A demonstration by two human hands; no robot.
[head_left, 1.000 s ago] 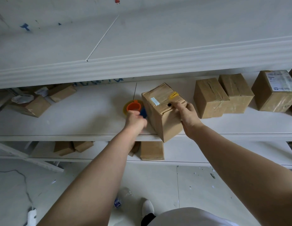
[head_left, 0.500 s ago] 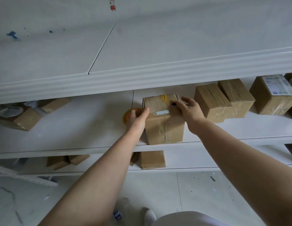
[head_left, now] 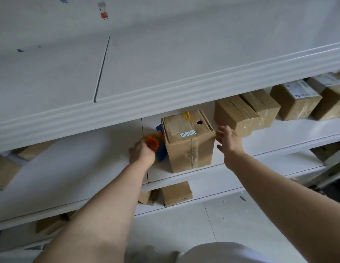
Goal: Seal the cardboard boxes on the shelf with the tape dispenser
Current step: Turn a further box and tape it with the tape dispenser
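A tall cardboard box stands upright on the white middle shelf, with a small dotted sticker and a dark hole on its top. Against its left side lies the tape dispenser, blue with an orange core and a yellowish roll. My left hand is closed around the dispenser. Just off the box's right top corner, my right hand hovers with fingers spread and holds nothing.
Several taped cardboard boxes sit to the right on the same shelf, one with a white label. More boxes lie at the far left and on the lower shelf. An upper shelf overhangs closely.
The box has been turned square and pushed further onto the shelf. My right hand has let go of its top corner and opened. My left hand has closed on the dispenser.
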